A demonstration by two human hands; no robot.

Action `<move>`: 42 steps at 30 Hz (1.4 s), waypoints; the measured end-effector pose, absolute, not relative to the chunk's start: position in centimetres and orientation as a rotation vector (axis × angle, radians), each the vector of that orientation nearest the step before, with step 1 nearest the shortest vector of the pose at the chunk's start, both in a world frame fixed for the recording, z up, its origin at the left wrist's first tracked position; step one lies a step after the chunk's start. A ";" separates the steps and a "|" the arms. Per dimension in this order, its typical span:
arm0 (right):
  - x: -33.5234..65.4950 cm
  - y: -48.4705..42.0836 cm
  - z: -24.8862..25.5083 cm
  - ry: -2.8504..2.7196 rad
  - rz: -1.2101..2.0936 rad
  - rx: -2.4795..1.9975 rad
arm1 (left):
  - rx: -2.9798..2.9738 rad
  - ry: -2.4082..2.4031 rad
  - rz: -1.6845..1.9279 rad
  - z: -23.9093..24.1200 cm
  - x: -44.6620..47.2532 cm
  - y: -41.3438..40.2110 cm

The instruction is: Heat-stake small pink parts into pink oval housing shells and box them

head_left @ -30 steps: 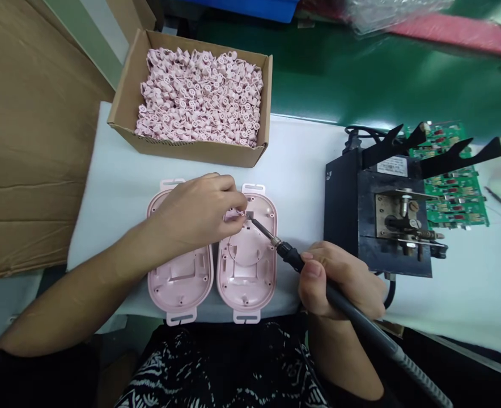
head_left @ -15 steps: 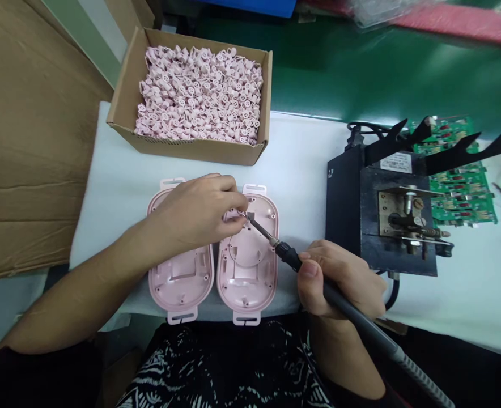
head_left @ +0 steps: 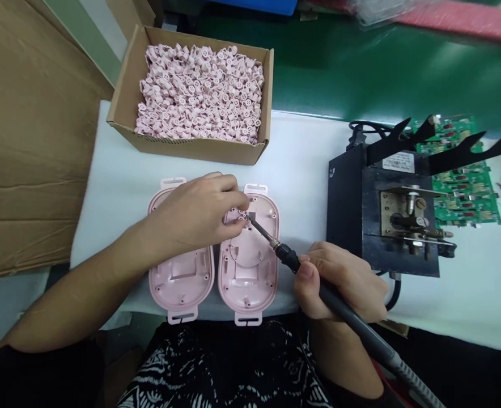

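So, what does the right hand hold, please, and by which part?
The right hand holds a long black soldering iron by its handle, near the front end, between thumb and fingers.

The picture is bright and evenly lit, with soft light that seems to fall from above and casts no hard shadows. Pale glare streaks the glossy green bench mat [head_left: 403,73] and blooms along its edge, where it meets the white padded cloth [head_left: 301,141]. A soft grey shadow lies along the cloth's near edge, beneath the pale pink plastic housing shells [head_left: 248,266]. Wide-angle distortion bows straight edges towards the corners, and the crumpled clear plastic bag [head_left: 382,8] at the top edge looks smeared. The left hand [head_left: 195,212], right hand [head_left: 339,280] and black soldering iron [head_left: 352,323] stay fairly sharp.
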State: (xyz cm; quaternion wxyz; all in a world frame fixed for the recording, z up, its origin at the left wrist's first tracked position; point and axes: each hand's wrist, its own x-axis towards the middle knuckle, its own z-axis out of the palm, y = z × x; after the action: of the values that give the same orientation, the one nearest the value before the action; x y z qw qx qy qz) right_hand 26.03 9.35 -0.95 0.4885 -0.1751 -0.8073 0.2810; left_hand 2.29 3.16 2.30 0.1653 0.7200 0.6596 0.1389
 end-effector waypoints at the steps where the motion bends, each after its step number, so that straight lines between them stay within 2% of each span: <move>1: 26.1 9.4 -1.0 -1.967 0.676 -0.431 | 2.052 1.878 0.394 2.3 2.3 3.2; 42: 25.8 9.2 -1.2 -1.955 0.609 -0.366 | 2.132 1.896 0.317 2.6 2.3 3.1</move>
State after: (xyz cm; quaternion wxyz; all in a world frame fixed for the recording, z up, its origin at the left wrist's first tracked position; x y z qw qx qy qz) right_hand 25.80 9.19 -1.24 0.5062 -0.1517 -0.8105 0.2526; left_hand 2.26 3.12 2.59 0.1350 0.7360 0.6543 0.1094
